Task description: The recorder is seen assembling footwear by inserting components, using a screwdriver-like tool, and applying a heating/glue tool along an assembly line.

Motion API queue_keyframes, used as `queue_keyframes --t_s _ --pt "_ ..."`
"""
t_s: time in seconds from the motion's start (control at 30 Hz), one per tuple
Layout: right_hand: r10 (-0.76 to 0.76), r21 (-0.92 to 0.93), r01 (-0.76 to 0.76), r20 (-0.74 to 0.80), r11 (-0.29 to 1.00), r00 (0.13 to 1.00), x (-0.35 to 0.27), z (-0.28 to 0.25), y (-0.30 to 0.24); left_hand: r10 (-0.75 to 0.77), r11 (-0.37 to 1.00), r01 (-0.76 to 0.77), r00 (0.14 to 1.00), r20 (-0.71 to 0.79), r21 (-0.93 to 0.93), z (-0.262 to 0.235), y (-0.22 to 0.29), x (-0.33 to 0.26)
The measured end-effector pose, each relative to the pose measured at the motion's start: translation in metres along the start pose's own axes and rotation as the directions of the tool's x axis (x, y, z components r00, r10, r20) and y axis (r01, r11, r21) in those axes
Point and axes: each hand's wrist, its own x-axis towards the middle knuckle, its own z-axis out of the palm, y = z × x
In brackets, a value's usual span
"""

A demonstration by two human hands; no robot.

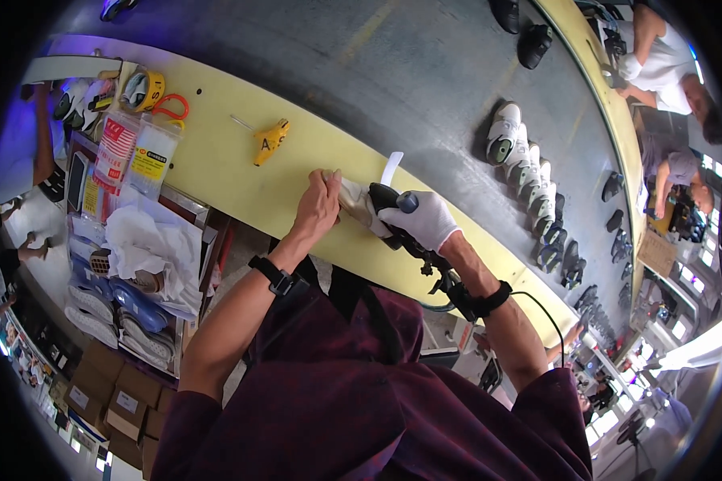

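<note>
- Your bare left grip (319, 207) bunches its fingers at the shoe's (358, 204) pale end; I can't tell whether they pinch it.
- Your white-gloved right grip (431, 223) is closed around a dark, round-ended handle (407, 202).
- The shoe sits between your hands, over the yellow counter (217, 160).
- Farther along lies a yellow-handled tool (271, 143).
- Beyond, white sneakers (528, 172) line the grey belt (425, 80).

Dark letters mark the yellow tool (269, 144) beyond the left hand (319, 205) and the yellow tape roll (156, 90) farther left, beside a red-printed packet (115, 154) and a pouch's printed yellow label (148, 165).
</note>
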Motion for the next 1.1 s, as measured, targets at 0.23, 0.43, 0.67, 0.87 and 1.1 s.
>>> queue_keyframes --t_s 0.23,0.43,0.67,0.87,1.1 --pt "0.015 -0.067 -0.017 -0.027 0.998 1.0 -0.001 -0.004 -0.008 -0.297 0.22 0.391 0.9 0.32 -0.894 -0.019 0.0 0.004" --pt "0.003 -0.102 -0.011 -0.084 0.995 0.996 0.004 -0.009 0.001 -0.346 -0.073 0.318 0.881 0.323 -0.945 -0.032 -0.006 -0.002" --pt "-0.005 0.0 0.005 -0.117 1.0 0.993 -0.01 -0.019 0.007 -0.421 0.069 0.176 0.897 0.131 -0.982 0.016 -0.002 -0.01" --pt "0.019 -0.033 -0.015 0.106 0.999 0.994 -0.003 -0.013 -0.009 -0.347 -0.185 0.359 0.847 0.403 -0.915 -0.047 -0.006 0.004" --pt "0.034 -0.147 -0.04 -0.043 0.988 0.998 0.002 -0.001 -0.006 -0.372 0.23 0.124 0.928 0.031 -0.965 0.007 -0.002 -0.004"
